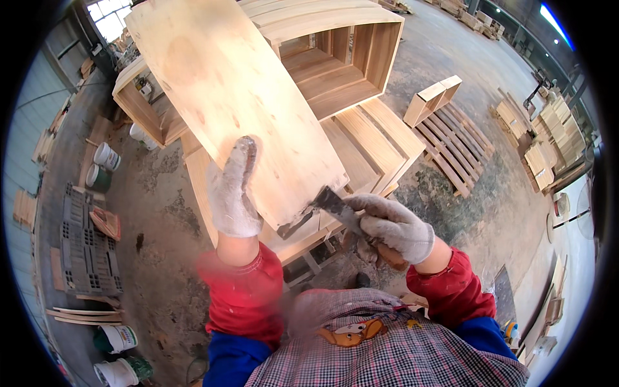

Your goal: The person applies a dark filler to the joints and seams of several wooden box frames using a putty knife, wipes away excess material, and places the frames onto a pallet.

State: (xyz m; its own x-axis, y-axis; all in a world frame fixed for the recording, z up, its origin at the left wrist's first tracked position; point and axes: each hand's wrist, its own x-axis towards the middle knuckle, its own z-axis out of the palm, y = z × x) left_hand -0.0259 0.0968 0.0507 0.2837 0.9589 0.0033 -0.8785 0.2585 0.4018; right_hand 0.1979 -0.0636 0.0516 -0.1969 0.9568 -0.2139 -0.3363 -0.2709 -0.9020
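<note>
My left hand point(235, 193), in a pale work glove, grips the left edge of a long light wooden board point(238, 97). The thumb lies on its face; the other fingers are mostly hidden behind the edge. The board slants from the upper left down toward me. In my gloved right hand point(396, 227) is a putty knife point(336, 206), its dark blade at the near right corner of the board. Grey, rough smears mark the board's near end. Below the right hand, a brownish lump of material is partly hidden, and I cannot make out what it is.
Slatted wooden crates point(387, 61) stand stacked behind and beneath the board. To the right, a small wooden frame point(433, 100) rests on a slatted pallet point(461, 145). Buckets point(106, 157) and a grey plastic pallet point(90, 242) are on the left. More timber point(548, 129) lies far right.
</note>
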